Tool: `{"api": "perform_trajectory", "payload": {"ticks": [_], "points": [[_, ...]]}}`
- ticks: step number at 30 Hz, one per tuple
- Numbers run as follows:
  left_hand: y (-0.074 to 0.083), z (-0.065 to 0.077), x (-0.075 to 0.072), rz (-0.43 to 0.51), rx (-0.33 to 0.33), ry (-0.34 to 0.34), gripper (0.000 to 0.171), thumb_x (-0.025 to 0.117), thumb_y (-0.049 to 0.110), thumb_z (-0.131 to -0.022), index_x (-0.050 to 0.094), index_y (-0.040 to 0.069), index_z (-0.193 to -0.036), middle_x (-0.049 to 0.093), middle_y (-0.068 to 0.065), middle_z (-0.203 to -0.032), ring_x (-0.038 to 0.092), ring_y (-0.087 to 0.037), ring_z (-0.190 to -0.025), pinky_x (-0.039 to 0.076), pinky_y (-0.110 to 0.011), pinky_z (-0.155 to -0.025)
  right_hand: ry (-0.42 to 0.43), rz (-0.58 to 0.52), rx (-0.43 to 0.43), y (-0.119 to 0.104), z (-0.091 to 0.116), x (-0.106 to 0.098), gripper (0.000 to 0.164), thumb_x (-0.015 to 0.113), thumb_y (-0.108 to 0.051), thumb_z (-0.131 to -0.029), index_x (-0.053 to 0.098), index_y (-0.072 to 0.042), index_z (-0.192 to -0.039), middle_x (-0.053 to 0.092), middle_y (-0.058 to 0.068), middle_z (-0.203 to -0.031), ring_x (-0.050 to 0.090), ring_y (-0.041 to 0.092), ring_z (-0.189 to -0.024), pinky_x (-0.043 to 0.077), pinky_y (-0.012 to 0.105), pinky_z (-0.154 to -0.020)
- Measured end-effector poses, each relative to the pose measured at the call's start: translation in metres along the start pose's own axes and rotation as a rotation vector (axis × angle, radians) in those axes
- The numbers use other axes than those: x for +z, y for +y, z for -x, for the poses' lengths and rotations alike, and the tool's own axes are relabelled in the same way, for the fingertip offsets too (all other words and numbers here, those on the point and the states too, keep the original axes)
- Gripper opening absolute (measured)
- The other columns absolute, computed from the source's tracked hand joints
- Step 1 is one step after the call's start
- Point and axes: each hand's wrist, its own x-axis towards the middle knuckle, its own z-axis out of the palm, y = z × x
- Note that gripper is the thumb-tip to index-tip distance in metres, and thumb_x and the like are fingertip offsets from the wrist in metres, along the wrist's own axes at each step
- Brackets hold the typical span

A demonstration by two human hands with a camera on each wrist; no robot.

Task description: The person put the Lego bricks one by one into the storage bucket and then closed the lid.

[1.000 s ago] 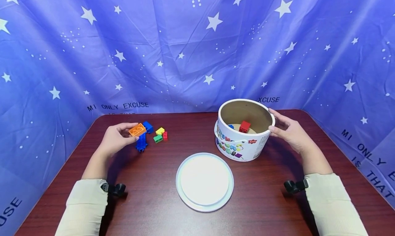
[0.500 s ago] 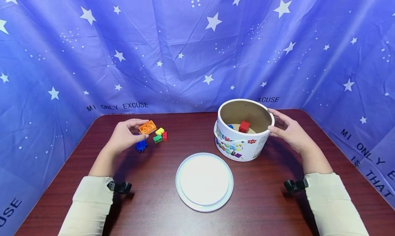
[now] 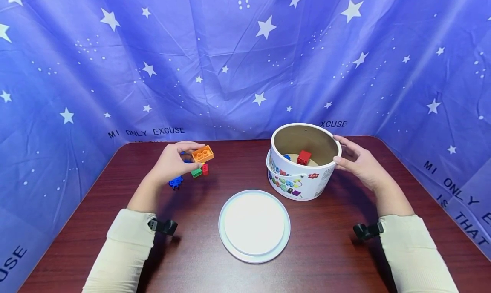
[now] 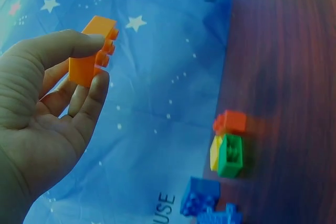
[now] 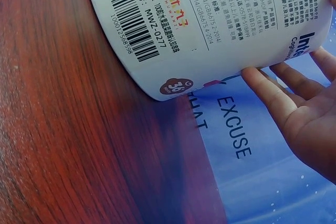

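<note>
Between thumb and fingers, my left hand [image 3: 170,163] pinches an orange building block [image 3: 203,153], raised over the table at the left. Its studs show from the side in the left wrist view. Beneath and beside it lie a green block [image 3: 196,173], a red block [image 3: 205,169] and a blue piece with small prongs [image 3: 176,182]. The yellow block [image 4: 214,151] and another blue block [image 4: 201,195] are mostly hidden by the hand in the head view. My right hand [image 3: 360,163] grips the white bucket [image 3: 295,185] at its right rim, thumb nearer me. Inside are a red block [image 3: 304,157] and something blue.
A round white lid [image 3: 255,222] lies flat on the dark wood table [image 3: 192,250], in front of the bucket. The bucket's white handle [image 3: 281,173] hangs down its front left. A blue star-printed cloth [image 3: 230,63] stands behind and at both sides.
My left hand has carried the orange block rightward and slightly up, from above the blue pieces to above the small green, yellow and red blocks. The right hand and bucket have stayed put.
</note>
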Motion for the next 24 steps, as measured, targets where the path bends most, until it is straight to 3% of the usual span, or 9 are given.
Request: {"api": "perform_trajectory", "payload": {"ticks": [9,15,24], "points": [[0.023,-0.015,0.011,0.032,0.009,-0.056,0.050,0.082,-0.001,-0.074,0.067,0.001,-0.122,0.065,-0.015,-0.117,0.068,-0.024,-0.084,0.058,-0.029,-0.073,-0.001,0.006,0.016,-0.001,0.000,0.000,0.068,0.061,-0.004,-0.095,0.027,-0.006,-0.154,0.037,0.021,-0.143,0.056,0.009,-0.113,0.055,0.025,-0.082],[0.036,-0.027,0.020,0.073,0.052,-0.101,0.049,0.081,-0.004,-0.073,0.068,0.001,-0.120,0.064,-0.014,-0.115,0.069,-0.025,-0.085,0.058,-0.029,-0.074,0.002,0.006,0.025,-0.002,0.000,0.000,0.068,0.061,-0.003,-0.095,0.027,-0.005,-0.154,0.034,0.022,-0.146,0.057,0.007,-0.111,0.055,0.028,-0.083],[0.052,-0.039,0.034,0.038,0.096,-0.142,0.048,0.082,-0.001,-0.073,0.070,0.004,-0.120,0.063,-0.012,-0.118,0.068,-0.022,-0.088,0.057,-0.030,-0.079,-0.002,-0.015,0.014,-0.001,0.000,0.000,0.068,0.062,-0.003,-0.095,0.028,-0.005,-0.153,0.036,0.020,-0.144,0.056,0.008,-0.112,0.055,0.026,-0.082]]}}
